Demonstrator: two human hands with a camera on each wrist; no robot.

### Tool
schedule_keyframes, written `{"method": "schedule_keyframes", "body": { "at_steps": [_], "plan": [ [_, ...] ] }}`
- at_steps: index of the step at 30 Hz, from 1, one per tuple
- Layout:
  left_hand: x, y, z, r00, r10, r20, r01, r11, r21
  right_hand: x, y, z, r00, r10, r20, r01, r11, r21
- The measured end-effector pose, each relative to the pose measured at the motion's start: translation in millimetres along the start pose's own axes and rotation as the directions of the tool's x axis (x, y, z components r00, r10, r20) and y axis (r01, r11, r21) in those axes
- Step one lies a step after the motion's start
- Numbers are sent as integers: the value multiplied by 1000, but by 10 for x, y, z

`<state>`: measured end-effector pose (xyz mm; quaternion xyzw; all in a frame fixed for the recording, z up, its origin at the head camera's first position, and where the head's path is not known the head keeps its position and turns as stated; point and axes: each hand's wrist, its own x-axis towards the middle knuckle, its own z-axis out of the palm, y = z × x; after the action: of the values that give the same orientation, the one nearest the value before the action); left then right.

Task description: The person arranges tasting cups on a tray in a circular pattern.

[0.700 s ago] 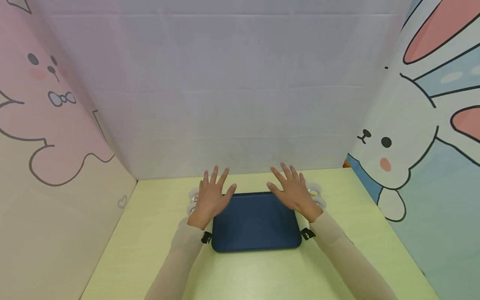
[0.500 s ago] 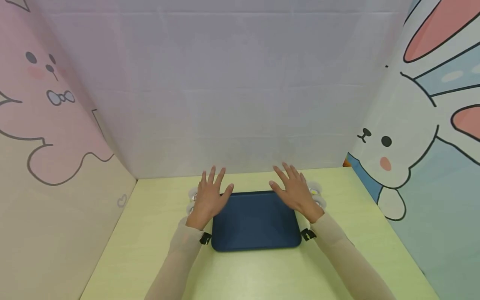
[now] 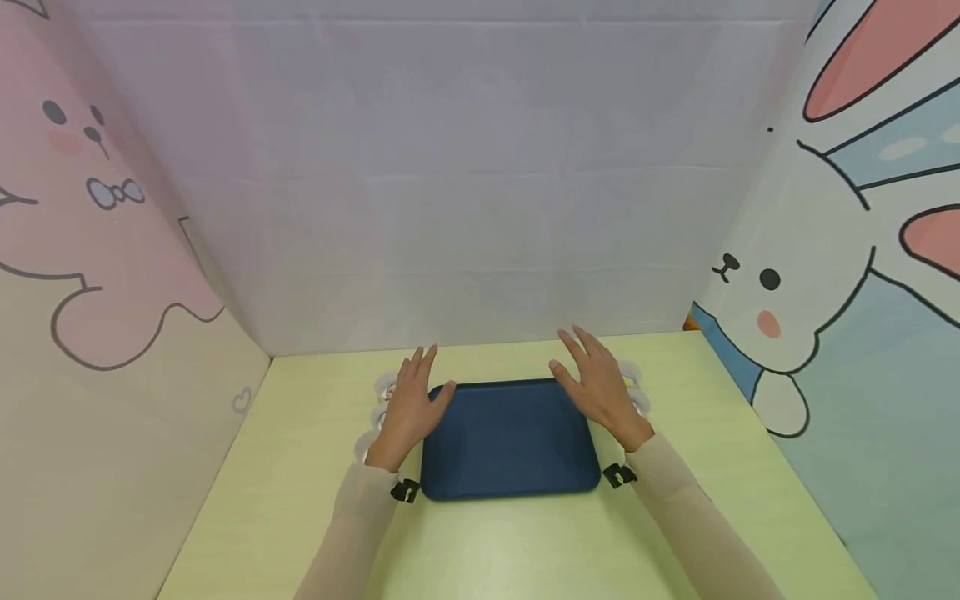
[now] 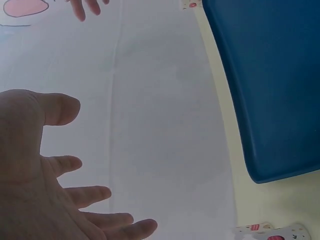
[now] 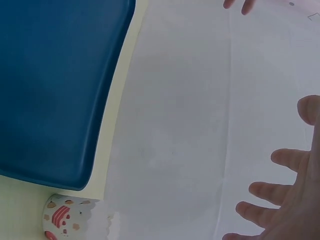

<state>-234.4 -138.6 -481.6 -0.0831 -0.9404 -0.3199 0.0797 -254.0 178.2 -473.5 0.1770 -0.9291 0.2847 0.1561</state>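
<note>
A dark blue tray (image 3: 510,442) lies flat on the pale green table (image 3: 300,467). My left hand (image 3: 408,407) hovers by the tray's left far corner with fingers straight and spread, holding nothing. My right hand (image 3: 600,387) is over the right far corner, also spread and empty. The left wrist view shows the left hand (image 4: 50,190) open above the white wall, with the tray (image 4: 270,85) to its right. In the right wrist view, the right hand (image 5: 292,200) is open with the tray (image 5: 55,85) at the left. Whether either hand touches the tray I cannot tell.
Small white paper cups (image 3: 378,392) with printed patterns stand left of the tray, partly hidden by my left hand; more cups (image 3: 636,393) stand right of it. One cup (image 5: 65,217) has red markings. Cartoon-printed walls (image 3: 112,250) close in the table on three sides.
My left hand has slid left and nearer, off the tray's surface to its left edge. My right hand has shifted slightly right. The tray has not moved.
</note>
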Motion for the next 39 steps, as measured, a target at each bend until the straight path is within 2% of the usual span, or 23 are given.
{"method": "schedule_keyframes", "body": {
  "at_steps": [14,24,39],
  "plan": [
    [-91,-203,110,998,-42,41,47,990,-130,-127,146,45,995,40,-86,-36,998,44],
    [-140,-320,184,984,-142,108,163,962,-221,-190,293,37,986,32,-165,-33,999,-2],
    [-159,-533,345,968,-191,165,230,937,-263,-264,467,-47,957,80,-279,-79,997,15]
  ]
}}
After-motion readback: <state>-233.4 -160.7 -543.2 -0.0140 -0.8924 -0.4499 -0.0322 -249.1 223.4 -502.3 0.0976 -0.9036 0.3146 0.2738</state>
